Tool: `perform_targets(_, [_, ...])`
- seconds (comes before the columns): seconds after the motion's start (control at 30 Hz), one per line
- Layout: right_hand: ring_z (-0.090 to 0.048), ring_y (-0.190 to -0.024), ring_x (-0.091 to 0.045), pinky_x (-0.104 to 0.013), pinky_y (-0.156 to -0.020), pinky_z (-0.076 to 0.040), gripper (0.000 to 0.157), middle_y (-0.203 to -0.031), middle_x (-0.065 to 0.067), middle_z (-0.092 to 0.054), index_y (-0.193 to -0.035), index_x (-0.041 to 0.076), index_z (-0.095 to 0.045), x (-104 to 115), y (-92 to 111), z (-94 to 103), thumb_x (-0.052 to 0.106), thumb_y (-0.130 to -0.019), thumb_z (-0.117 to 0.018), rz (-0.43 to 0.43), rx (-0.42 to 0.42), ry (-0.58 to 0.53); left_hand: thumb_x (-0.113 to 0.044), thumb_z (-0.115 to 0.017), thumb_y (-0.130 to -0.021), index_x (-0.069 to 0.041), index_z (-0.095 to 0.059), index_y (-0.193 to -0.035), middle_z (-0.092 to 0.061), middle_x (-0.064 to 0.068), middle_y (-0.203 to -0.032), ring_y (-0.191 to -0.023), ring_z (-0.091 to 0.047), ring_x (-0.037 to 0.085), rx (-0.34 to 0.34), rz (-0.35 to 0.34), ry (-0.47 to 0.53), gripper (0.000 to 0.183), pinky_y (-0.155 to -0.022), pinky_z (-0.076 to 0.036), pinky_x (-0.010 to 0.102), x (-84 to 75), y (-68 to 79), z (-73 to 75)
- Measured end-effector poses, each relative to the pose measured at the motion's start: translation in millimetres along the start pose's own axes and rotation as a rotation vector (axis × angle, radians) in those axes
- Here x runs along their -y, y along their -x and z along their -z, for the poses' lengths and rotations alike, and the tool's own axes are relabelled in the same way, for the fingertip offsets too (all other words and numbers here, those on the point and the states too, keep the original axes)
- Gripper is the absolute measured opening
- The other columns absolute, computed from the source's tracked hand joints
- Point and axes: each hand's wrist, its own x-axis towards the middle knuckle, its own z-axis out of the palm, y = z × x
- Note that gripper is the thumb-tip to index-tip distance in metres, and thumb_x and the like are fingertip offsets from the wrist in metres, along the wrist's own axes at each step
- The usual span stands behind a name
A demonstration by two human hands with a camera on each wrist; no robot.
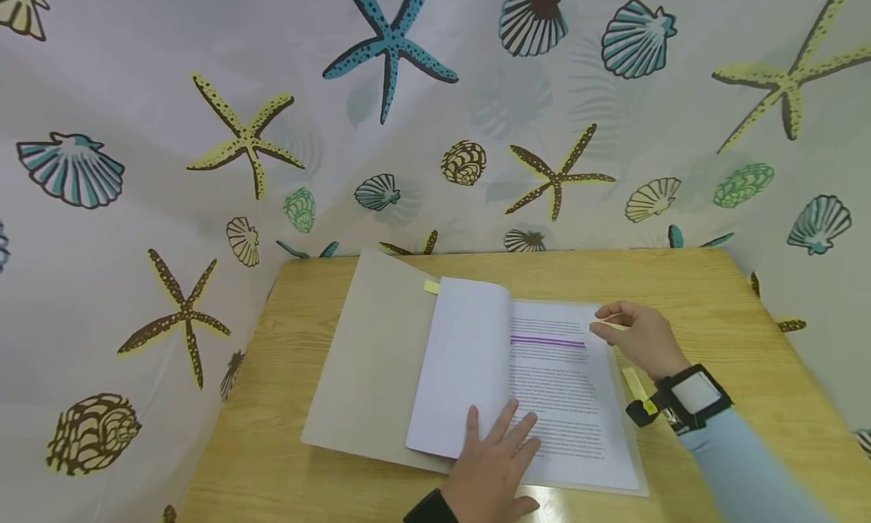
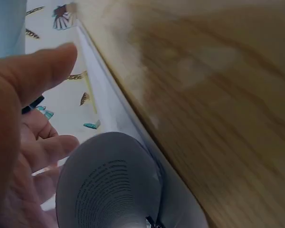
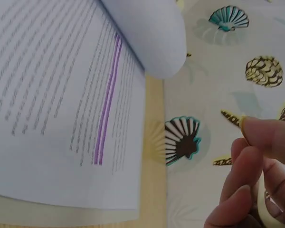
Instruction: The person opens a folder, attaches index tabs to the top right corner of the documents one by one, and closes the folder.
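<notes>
A stack of printed pages (image 1: 554, 402) in a beige folder (image 1: 367, 357) lies open, its upper pages (image 1: 466, 357) curled over to the left. My left hand (image 1: 488, 462) rests with spread fingers on the pages near the fold, low in the head view. Over the upper right corner of the printed page, my right hand (image 1: 643, 340) pinches a thin pale yellow strip (image 1: 615, 325), which also shows as a curled strip (image 3: 262, 204) in the right wrist view. A purple marked line (image 1: 547, 341) crosses the text near the top.
One yellow tab (image 1: 432, 286) sticks out at the top of the curled pages. A yellow strip (image 1: 634, 383) lies by the folder's right edge, partly behind my right wrist. The wooden table (image 1: 238, 447) meets a shell-patterned cloth (image 1: 408, 153) at the back and sides.
</notes>
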Motion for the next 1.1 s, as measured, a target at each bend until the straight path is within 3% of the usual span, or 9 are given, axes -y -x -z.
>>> perform_targets(0.1, [-0.064, -0.083, -0.025, -0.030, -0.067, -0.048, 0.038, -0.114, -0.022, -0.063, -0.108, 0.005, -0.065, -13.6, -17.3, -2.1, 0.038, -0.089, -0.068, -0.045, 0.000, 0.014, -0.076, -0.059, -0.073, -0.026, -0.046, -0.142, -0.023, 0.003, -0.158, -0.146, -0.005, 0.033, 0.064, 0.029, -0.040, 0.087, -0.100, -0.021, 0.073, 1.8, 1.0, -4.8])
perform_targets(0.27, [-0.063, -0.084, -0.026, -0.031, -0.068, -0.049, 0.040, -0.112, -0.020, -0.064, -0.108, 0.004, -0.066, -31.4, -37.3, -8.3, 0.038, -0.088, -0.069, -0.094, 0.022, 0.005, -0.082, -0.052, -0.070, -0.031, -0.047, -0.140, -0.027, 0.005, -0.156, -0.145, -0.009, 0.034, 0.115, 0.080, -0.092, 0.087, -0.101, -0.022, 0.071, 1.8, 0.8, -8.1])
perform_targets(0.57, [-0.057, -0.082, -0.026, -0.030, -0.066, -0.045, 0.040, -0.098, -0.014, -0.065, -0.110, 0.003, -0.065, -40.7, -58.5, -19.7, 0.036, -0.089, -0.068, -0.205, 0.077, -0.003, -0.086, -0.045, -0.070, -0.041, -0.047, -0.139, -0.025, 0.004, -0.157, -0.144, -0.013, 0.039, 0.151, 0.105, -0.094, 0.083, -0.098, -0.026, 0.073, 3.4, -2.6, -10.0])
perform_targets(1.1, [-0.052, -0.088, -0.028, -0.030, -0.066, -0.039, 0.038, -0.100, -0.015, -0.061, -0.110, 0.003, -0.064, -49.9, -75.9, -31.1, 0.035, -0.089, -0.067, -0.312, 0.114, 0.006, -0.087, -0.044, -0.069, -0.042, -0.049, -0.138, -0.028, 0.004, -0.155, -0.142, -0.017, 0.041, 0.123, 0.112, -0.093, 0.082, -0.095, -0.029, 0.073, 3.8, -2.5, -11.2])
